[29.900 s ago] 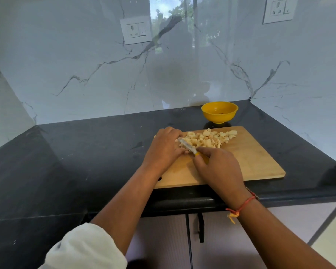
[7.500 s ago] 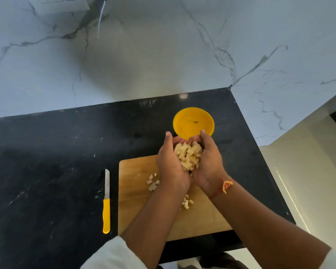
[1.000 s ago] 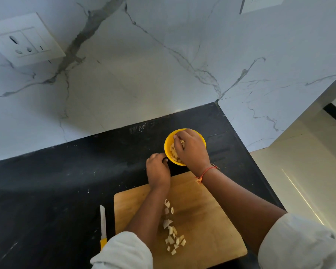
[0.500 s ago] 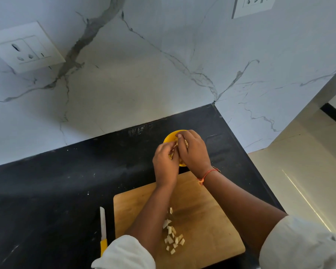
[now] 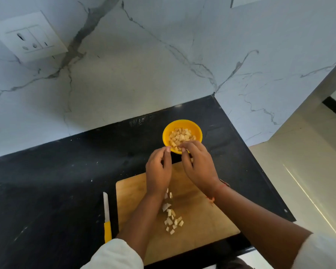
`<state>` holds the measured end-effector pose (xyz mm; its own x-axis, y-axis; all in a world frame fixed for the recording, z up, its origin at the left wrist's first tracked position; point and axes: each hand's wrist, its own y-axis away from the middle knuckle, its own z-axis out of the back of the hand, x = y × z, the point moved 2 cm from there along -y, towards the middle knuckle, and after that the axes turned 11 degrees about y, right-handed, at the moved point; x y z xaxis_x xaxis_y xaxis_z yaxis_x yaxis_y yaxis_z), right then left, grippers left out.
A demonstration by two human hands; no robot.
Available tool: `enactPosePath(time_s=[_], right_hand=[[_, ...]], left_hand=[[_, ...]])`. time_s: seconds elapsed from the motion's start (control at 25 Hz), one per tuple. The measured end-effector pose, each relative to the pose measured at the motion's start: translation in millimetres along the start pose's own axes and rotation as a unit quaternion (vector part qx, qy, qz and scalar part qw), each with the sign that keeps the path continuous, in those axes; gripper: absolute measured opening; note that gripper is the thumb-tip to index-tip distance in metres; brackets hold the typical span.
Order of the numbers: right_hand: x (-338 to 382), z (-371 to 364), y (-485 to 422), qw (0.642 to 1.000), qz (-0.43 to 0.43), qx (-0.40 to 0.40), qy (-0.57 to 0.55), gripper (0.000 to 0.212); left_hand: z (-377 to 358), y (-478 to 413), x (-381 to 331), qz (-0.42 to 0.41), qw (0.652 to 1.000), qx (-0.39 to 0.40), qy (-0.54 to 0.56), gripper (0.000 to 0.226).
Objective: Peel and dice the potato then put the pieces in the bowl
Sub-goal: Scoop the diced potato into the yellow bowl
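The yellow bowl (image 5: pixel 165 133) stands on the black counter just beyond the board and holds a heap of diced potato (image 5: pixel 181 137). My left hand (image 5: pixel 158 171) hovers over the far end of the wooden cutting board (image 5: pixel 202 216), fingers loosely curled, with nothing seen in it. My right hand (image 5: pixel 199 165) is beside it, its fingertips at the bowl's near rim, also loosely curled. Several loose potato pieces (image 5: pixel 172 220) lie in a line on the board between my forearms.
A knife (image 5: pixel 107 216) with a white blade and yellow handle lies on the counter just left of the board. Marble walls close the counter at the back and right. The counter's front edge runs under the board's near end.
Both hands have drawn back from over the bowl towards the board, uncovering the diced potato inside it. The bowl, board and knife have stayed put.
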<state>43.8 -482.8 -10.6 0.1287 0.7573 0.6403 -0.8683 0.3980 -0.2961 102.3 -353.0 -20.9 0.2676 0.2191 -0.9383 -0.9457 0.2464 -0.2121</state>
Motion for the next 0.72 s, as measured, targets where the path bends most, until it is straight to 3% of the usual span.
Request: enactPosePath(time_s=[0.08,0.24,0.32,0.4,0.56,0.72], right_hand=[[-0.1,2.9,42.3,0.995,0.004,0.096,0.030,0.033],[3.4,-3.1,112.5,0.949,0.095,0.262,0.147,0.078],[5.9,-14.5,132.9,0.919,0.166,0.283,0.219,0.099],[6.6,-26.9,141.6,0.904,0.189,0.282,0.258,0.106],[5.6,-40.0,127.7,0.916,0.153,0.261,0.263,0.103],[6.0,-45.8,104.6,0.918,0.160,0.254,0.259,0.101]], left_hand=[[13.5,22.5,11.3,0.030,0.999,0.016,-0.004,0.024],[24.6,52.2,24.7,0.099,0.994,0.051,0.018,0.035],[28.9,62.8,26.9,0.112,0.991,0.059,0.043,0.041],[32.3,69.5,30.6,0.133,0.987,0.047,0.079,0.048],[30.9,72.5,25.5,0.145,0.985,0.038,0.084,0.043],[39.7,75.7,23.5,0.114,0.993,-0.013,0.014,0.036]])
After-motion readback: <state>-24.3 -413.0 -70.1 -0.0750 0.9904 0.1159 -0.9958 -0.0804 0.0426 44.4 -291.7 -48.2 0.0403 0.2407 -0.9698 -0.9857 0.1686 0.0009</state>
